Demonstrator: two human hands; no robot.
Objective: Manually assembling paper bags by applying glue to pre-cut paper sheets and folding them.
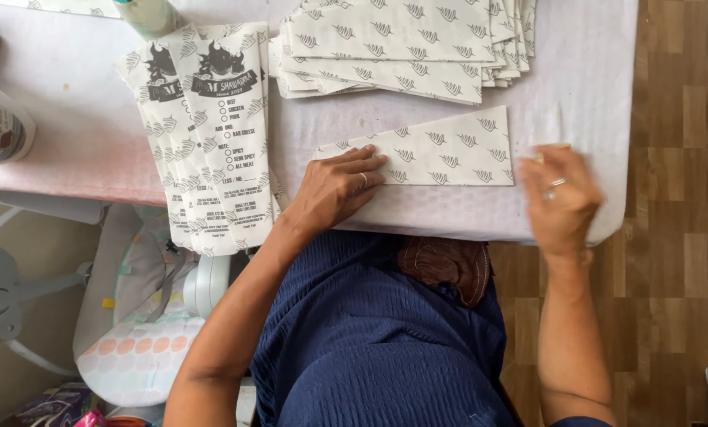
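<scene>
Left hand (340,186): grip flat, fingers spread, pinning the tapered end of a patterned paper wrapper (441,152) to the bench (77,150), so it cannot slide. Right hand (558,199): blurred at the wrapper's square end; grip unclear. Folded stack (401,43) behind; printed sleeves (208,134) fanned left, overhanging the bench edge.
</scene>
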